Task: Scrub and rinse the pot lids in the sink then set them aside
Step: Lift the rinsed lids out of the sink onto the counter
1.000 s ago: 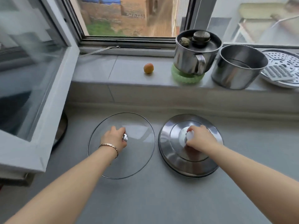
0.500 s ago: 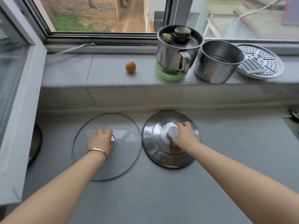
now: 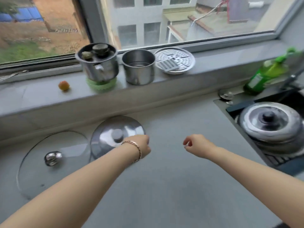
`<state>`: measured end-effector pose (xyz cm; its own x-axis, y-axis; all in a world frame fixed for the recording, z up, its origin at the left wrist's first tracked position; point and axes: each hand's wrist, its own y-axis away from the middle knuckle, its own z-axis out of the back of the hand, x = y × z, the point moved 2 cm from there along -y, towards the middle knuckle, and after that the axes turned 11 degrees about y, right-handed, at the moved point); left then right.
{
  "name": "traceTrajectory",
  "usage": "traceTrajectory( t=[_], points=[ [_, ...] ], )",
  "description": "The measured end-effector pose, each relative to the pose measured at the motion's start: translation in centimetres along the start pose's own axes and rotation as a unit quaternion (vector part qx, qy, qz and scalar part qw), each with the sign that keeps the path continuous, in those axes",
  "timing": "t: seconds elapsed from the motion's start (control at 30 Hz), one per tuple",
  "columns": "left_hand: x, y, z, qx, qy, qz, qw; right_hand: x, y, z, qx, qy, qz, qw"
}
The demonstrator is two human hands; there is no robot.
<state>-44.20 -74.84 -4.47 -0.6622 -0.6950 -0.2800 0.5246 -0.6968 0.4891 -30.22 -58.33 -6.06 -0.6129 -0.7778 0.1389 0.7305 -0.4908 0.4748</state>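
I see both hands empty above the grey countertop [image 3: 164, 186]. The left hand [image 3: 142, 146], with a thin gold bracelet [image 3: 135, 149] at the wrist, is loosely curled with fingers drawn in, holding nothing; it sits just in front of the right edge of the round stainless steel lid [image 3: 115, 135] and I cannot tell whether it touches the rim. The right hand [image 3: 196, 145] is also loosely curled, thumb and fingers slightly apart, gripping nothing, over bare counter.

The steel lid lies flat near the wall, and the round clear glass lid with a shiny metal knob [image 3: 52, 160] lies flat just to its left, their rims close or overlapping.

Between the hands and the dark sink [image 3: 269, 162] at the right there is a broad stretch of open counter. In the sink sits a domed steel lid with a dark knob [image 3: 269, 120] on top of other metalware.

On the window ledge [image 3: 41, 96] stand a lidded steel pot [image 3: 98, 65] on a green ring, an open steel pot [image 3: 139, 67] that looks empty, a perforated steel steamer plate [image 3: 174, 60], and a small orange fruit [image 3: 63, 85]. A green bottle [image 3: 264, 76] stands by the sink.
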Motion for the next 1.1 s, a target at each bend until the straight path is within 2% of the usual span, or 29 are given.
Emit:
traceTrajectory(
  t=[0.2, 0.43, 0.67, 0.77, 0.83, 0.93, 1.1],
  points=[
    [-15.8, -5.7, -2.5, 0.007, 0.009, -0.039, 0.999, -16.6, 0.5, 3.1, -0.022, 0.003, -0.030, 0.999],
    [-34.0, -14.5, -6.2, -0.027, 0.130, -0.023, 0.991, -37.2, -1.7, 7.0, -0.056, 0.063, 0.005, 0.996],
    [-48.7, -22.5, -7.4, -0.060, 0.185, -0.019, 0.981, -51.5, -2.3, 8.5, -0.075, 0.041, -0.011, 0.996],
    [-50.9, -25.1, -7.7, -0.074, 0.179, 0.012, 0.981, -54.3, -2.4, 8.9, -0.087, -0.004, -0.048, 0.995],
    [-52.4, -26.8, -9.1, -0.038, 0.185, 0.046, 0.981, -57.0, -2.6, 8.9, -0.088, -0.041, -0.075, 0.993],
    [-53.5, -28.3, -10.5, -0.047, 0.231, 0.079, 0.969, -59.9, -2.8, 8.6, -0.076, -0.062, -0.092, 0.991],
    [-53.0, -27.9, -10.0, -0.100, 0.250, 0.051, 0.962, -61.4, -2.9, 8.5, -0.066, -0.061, -0.103, 0.991]
  ],
)
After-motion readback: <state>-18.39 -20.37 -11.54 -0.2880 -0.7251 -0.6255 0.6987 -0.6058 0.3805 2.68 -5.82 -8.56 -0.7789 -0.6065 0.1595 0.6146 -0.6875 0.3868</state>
